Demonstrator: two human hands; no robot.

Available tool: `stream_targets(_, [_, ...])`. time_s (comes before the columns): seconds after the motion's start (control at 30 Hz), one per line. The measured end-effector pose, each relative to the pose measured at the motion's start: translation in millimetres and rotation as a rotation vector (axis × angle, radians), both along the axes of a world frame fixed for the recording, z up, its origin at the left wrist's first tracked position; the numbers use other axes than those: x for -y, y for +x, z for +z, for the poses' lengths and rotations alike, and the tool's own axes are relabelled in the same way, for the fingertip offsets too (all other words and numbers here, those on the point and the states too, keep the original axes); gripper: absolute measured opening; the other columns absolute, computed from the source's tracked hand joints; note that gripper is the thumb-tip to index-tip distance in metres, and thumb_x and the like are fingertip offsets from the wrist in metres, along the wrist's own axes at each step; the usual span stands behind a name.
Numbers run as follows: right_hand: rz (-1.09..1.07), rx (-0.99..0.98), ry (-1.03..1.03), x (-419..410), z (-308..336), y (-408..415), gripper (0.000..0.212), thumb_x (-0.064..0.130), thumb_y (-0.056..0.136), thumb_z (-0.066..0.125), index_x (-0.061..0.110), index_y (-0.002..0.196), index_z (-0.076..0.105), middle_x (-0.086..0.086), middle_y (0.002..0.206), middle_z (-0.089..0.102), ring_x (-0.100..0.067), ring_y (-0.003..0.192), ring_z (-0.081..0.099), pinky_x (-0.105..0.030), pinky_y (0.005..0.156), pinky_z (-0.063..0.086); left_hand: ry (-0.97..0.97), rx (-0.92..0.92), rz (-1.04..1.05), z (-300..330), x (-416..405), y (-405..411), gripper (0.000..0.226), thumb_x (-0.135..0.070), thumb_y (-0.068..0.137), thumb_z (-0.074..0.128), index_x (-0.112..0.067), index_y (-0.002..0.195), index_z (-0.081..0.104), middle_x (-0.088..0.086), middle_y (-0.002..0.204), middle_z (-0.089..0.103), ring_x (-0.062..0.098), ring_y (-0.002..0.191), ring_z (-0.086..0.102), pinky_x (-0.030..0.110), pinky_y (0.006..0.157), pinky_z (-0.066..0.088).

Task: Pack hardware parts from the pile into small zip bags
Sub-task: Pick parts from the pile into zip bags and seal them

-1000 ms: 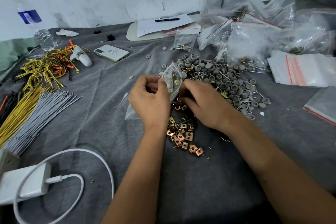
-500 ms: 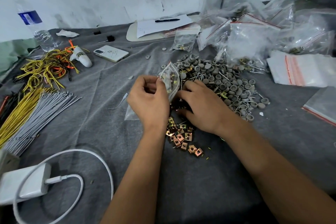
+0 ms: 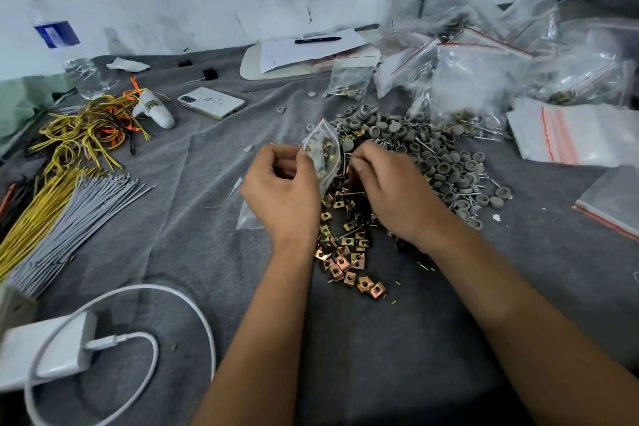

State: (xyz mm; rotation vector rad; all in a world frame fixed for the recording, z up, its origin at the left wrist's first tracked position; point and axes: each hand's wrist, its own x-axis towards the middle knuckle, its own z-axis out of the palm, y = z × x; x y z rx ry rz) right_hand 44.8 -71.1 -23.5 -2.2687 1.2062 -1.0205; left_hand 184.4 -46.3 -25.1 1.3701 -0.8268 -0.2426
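Head view: left hand [image 3: 281,194] over the middle of the grey-clothed table [image 3: 380,356], fingers [image 3: 301,157] curled and pinching the edge of a small clear zip bag [image 3: 323,156] held upright, a few brass parts inside. Right hand [image 3: 394,197] just beside it, fingers [image 3: 358,168] curled down into the pile of brass square clip nuts [image 3: 345,252]; whether pinching a part, impossible to tell. Grey round caps and screws [image 3: 446,162] heaped beyond the right hand, touching the brass pile. Larger clear zip bags [image 3: 484,79] stacked toward the far right corner, flat empty red-striped bags [image 3: 570,138] along the right edge. Toward the left edge, yellow and grey wire bundles [image 3: 58,214], tangled yellow and orange leads [image 3: 86,128] behind them. White charger with cable [image 3: 48,349] at the near left corner. Phone [image 3: 211,102], water bottle [image 3: 69,52], and paper with pen [image 3: 311,45] near the far edge.
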Motion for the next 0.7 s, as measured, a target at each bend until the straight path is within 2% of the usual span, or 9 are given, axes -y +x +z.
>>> stream_targets(0.03, [0.007, 0.073, 0.048, 0, 1, -1, 0.018, 0.018, 0.108, 0.046, 0.01, 0.104, 0.061, 0.01, 0.081, 0.06, -0.001, 0.07, 0.056, -0.014, 0.065, 0.041, 0.0, 0.002, -0.003, 0, 0, 0, 0.023, -0.005, 0.087, 0.071, -0.023, 0.074, 0.066, -0.012, 0.065, 0.062, -0.002, 0.058, 0.057, 0.011, 0.058, 0.044])
stream_targets(0.17, [0.052, 0.251, 0.196, 0, 2, -1, 0.018, 0.015, 0.108, 0.048, 0.012, 0.098, 0.063, 0.0, 0.078, 0.071, -0.012, 0.067, 0.068, -0.021, 0.062, 0.05, 0.015, 0.036, -0.033, -3, 2, 1, 0.018, -0.007, 0.087, 0.072, -0.021, 0.076, 0.068, -0.012, 0.064, 0.063, -0.001, 0.058, 0.057, 0.011, 0.057, 0.044])
stream_targets(0.37, [0.065, 0.442, 0.358, 2, 2, -2, 0.022, 0.011, 0.107, 0.049, 0.01, 0.095, 0.067, -0.002, 0.077, 0.074, -0.018, 0.066, 0.069, -0.026, 0.059, 0.053, 0.009, 0.189, -0.095, -7, 4, -4, 0.015, -0.008, 0.085, 0.072, -0.02, 0.077, 0.069, -0.01, 0.065, 0.064, 0.004, 0.061, 0.059, 0.012, 0.058, 0.042])
stream_targets(0.53, [0.093, 0.662, 0.603, 4, 3, -2, 0.022, 0.009, 0.107, 0.048, 0.007, 0.099, 0.068, -0.004, 0.077, 0.075, -0.013, 0.066, 0.067, -0.022, 0.058, 0.05, -0.006, 0.276, -0.124, -10, 5, -5, 0.008, -0.012, 0.083, 0.07, -0.019, 0.079, 0.07, -0.008, 0.072, 0.067, 0.007, 0.066, 0.063, 0.019, 0.062, 0.049])
stream_targets(0.6, [0.071, 0.638, 0.554, 6, 3, -4, 0.017, 0.005, 0.104, 0.054, 0.009, 0.1, 0.071, -0.003, 0.078, 0.076, -0.009, 0.066, 0.067, -0.019, 0.058, 0.05, -0.007, 0.286, -0.116, -10, 5, -4, 0.01, -0.012, 0.084, 0.07, -0.021, 0.079, 0.069, -0.009, 0.071, 0.067, 0.008, 0.067, 0.063, 0.018, 0.062, 0.048])
stream_targets(0.7, [0.002, 0.49, 0.293, 5, 2, -6, 0.013, 0.006, 0.098, 0.064, 0.014, 0.101, 0.074, -0.001, 0.082, 0.077, -0.007, 0.071, 0.07, -0.017, 0.064, 0.053, -0.005, 0.299, -0.119, -10, 4, -3, 0.01, -0.012, 0.084, 0.071, -0.02, 0.078, 0.069, -0.009, 0.071, 0.066, 0.008, 0.066, 0.063, 0.021, 0.061, 0.049])
